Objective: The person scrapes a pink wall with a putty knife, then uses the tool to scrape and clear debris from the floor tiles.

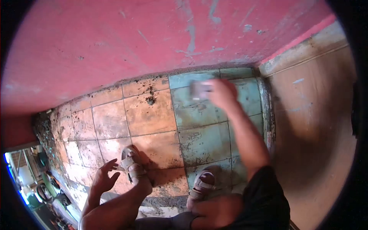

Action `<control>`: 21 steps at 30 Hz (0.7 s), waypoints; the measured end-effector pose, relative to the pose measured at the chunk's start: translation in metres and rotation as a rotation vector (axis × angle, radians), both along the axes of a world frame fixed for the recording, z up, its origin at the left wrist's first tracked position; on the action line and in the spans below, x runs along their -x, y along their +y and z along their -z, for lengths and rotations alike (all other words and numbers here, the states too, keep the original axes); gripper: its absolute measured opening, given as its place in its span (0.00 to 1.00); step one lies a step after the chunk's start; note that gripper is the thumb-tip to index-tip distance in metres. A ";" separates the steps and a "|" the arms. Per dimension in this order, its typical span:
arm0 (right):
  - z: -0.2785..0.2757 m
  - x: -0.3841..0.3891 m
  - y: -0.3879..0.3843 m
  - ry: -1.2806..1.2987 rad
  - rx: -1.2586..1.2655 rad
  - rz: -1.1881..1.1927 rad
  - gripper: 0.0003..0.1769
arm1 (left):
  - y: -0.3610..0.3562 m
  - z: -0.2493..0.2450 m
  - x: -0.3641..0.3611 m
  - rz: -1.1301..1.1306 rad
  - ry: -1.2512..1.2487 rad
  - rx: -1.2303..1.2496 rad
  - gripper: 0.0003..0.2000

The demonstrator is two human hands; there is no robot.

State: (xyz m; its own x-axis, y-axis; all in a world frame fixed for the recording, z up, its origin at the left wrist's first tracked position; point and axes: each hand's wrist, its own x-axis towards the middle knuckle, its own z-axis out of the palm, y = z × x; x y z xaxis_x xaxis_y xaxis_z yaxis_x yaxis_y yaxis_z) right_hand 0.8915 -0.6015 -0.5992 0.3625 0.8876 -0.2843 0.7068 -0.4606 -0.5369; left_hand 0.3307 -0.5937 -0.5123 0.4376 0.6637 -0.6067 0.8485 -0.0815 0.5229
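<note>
In the head view, our right hand (224,94) is stretched over the green floor tiles (203,143) near the red wall (115,42). It grips a small grey rectangular object (199,91), too blurred to identify. Our left hand (102,179) hangs loose, fingers spread, just beside the left sandal (130,163).

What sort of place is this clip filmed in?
Probably a floor corner in a worn building, maybe beside a workshop: stained orange and green floor tiles, a scuffed red wall, and what look like tyres at lower left.
</note>
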 end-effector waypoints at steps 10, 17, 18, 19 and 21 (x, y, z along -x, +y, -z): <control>0.075 0.133 0.000 0.063 -0.011 -0.135 0.15 | -0.009 0.009 -0.021 0.066 -0.010 0.075 0.31; -0.004 0.053 -0.034 0.052 0.014 0.022 0.24 | 0.000 0.002 0.015 -0.018 0.029 -0.052 0.31; 0.018 0.032 -0.049 -0.022 0.010 0.123 0.25 | -0.005 0.005 0.021 -0.015 0.046 -0.030 0.31; 0.011 0.019 -0.055 -0.204 0.155 0.072 0.26 | -0.011 0.008 0.025 -0.011 0.062 -0.005 0.32; 0.030 0.030 -0.061 -0.141 0.190 0.079 0.27 | -0.019 0.016 0.024 0.003 0.045 0.052 0.32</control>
